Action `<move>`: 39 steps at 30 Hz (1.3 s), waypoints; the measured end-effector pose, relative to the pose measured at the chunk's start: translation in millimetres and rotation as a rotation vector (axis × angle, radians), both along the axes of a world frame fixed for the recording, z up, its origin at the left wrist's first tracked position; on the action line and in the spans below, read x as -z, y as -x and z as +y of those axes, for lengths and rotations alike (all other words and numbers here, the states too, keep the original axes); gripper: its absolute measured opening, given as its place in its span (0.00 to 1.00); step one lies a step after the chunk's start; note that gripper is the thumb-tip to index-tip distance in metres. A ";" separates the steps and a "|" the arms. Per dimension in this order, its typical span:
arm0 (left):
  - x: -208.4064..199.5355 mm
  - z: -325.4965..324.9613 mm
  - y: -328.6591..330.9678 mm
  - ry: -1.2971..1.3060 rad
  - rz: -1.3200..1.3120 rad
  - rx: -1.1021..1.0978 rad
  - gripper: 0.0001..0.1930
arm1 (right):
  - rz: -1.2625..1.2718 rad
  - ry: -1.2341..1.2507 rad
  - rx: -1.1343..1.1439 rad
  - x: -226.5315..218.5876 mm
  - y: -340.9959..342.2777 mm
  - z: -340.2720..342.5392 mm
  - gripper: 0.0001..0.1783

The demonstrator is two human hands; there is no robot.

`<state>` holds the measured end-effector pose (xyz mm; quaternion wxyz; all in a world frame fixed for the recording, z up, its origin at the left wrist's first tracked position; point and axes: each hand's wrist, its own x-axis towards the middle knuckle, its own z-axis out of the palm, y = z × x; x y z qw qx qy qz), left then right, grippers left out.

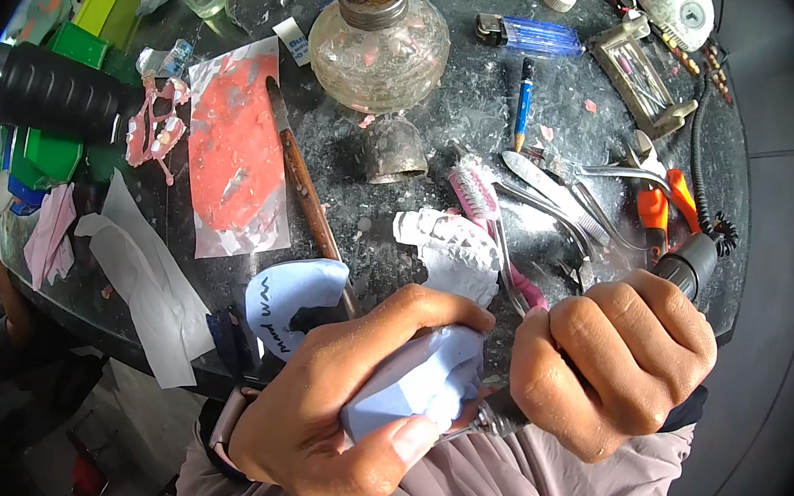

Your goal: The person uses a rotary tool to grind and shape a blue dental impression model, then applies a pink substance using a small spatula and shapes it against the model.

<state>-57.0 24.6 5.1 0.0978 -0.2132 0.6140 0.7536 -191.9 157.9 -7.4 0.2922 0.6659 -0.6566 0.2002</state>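
My left hand (pixel 325 404) is wrapped round a pale blue plaster dental cast (pixel 408 383), with the thumb on its near side. My right hand (pixel 610 364) is closed in a fist round a corded rotary handpiece. The handpiece's dark grey back end (pixel 687 264) sticks out above the fist. Its metal front part (pixel 495 420) points at the cast, and whether the tip touches it I cannot tell. Just beyond my left hand lies a pale blue horseshoe-shaped plaster piece (pixel 287 300) with handwriting. A white plaster cast (pixel 454 253) rests beyond both hands.
A wood-handled knife (pixel 302 186) lies beside a pink wax sheet (pixel 234 156). Behind stand a glass spirit lamp (pixel 378 50) and a metal cap (pixel 395 152). To the right are a brush (pixel 474 189), orange-handled pliers (pixel 654 211) and a coiled cord (pixel 699 134).
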 end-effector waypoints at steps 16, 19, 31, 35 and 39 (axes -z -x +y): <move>1.5 1.9 -0.4 -0.009 -0.023 -0.019 0.39 | -0.013 -0.033 0.021 -0.3 -3.2 -0.1 0.14; 2.4 1.6 -0.8 0.011 0.003 0.007 0.39 | -0.008 -0.028 0.032 0.0 -3.8 0.9 0.14; 2.1 5.2 -0.2 -0.003 -0.036 -0.058 0.40 | -0.012 -0.055 0.013 -0.9 -2.5 1.5 0.15; 3.0 2.5 -1.3 0.025 0.005 0.009 0.40 | -0.001 -0.042 0.019 0.9 -3.2 1.2 0.15; 2.6 3.4 -1.1 0.011 -0.001 -0.014 0.40 | -0.030 -0.041 0.015 0.0 -3.1 0.7 0.14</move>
